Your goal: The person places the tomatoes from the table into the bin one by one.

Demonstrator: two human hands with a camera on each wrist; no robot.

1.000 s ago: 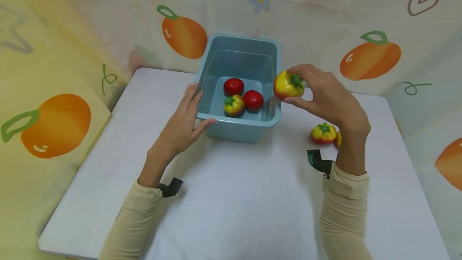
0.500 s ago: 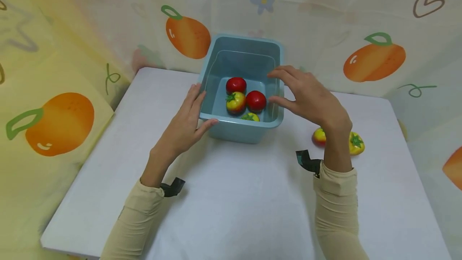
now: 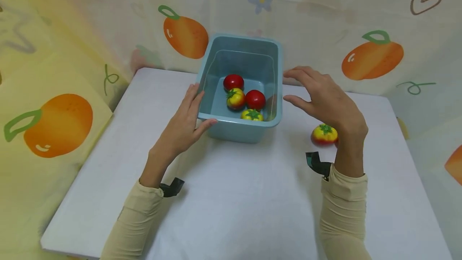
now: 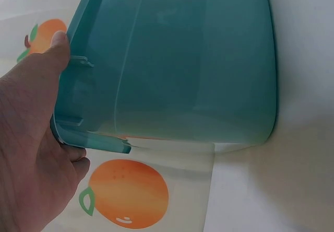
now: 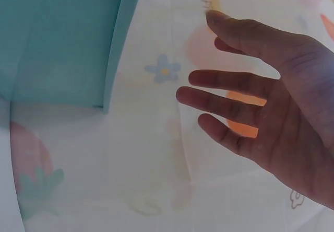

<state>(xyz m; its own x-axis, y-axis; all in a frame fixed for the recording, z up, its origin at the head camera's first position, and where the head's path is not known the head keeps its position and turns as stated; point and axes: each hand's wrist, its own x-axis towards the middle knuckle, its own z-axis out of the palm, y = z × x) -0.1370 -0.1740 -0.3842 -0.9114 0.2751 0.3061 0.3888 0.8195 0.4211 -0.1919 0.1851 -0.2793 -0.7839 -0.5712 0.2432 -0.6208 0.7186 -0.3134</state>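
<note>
A blue plastic bin (image 3: 243, 123) stands at the back of the white table. Inside lie two red tomatoes, one farther back (image 3: 233, 82) and one to the right (image 3: 255, 100), plus two yellow-and-red tomatoes with green tops, one in the middle (image 3: 236, 98) and one behind the front wall (image 3: 252, 114). My left hand (image 3: 180, 125) rests on the bin's near left corner, fingers straight along the left side, thumb at the front rim. Just right of the bin, my right hand (image 3: 321, 95) hovers with its fingers apart, holding nothing, as the right wrist view also shows.
Another yellow-and-red tomato (image 3: 324, 134) sits on the table (image 3: 260, 196) below my right hand; a sliver of one more peeks out beside my right wrist, mostly hidden. A fruit-printed cloth (image 3: 306, 23) hangs right behind the bin.
My right hand moved over the bin and released a yellow-and-red tomato, now lying inside near the front. It then drew back right, past the rim. My left hand stayed on the corner.
</note>
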